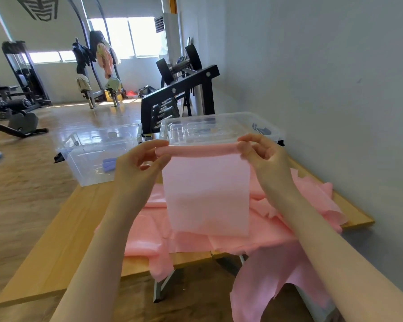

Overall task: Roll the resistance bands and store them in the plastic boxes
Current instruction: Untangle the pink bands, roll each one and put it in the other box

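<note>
Left hand (140,159) and right hand (258,147) each pinch one end of the rolled top edge of a pink resistance band (206,194), held above the wooden table (63,240). Its unrolled length hangs onto loose pink bands (277,228). If either pinch slackens or the ends turn unevenly, the roll will likely unwind or skew before reaching the open clear plastic box (91,154).

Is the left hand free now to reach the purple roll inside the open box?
Probably not yet: the left hand and right hand both pinch the pink band. The open box has no lid over the purple roll.
</note>
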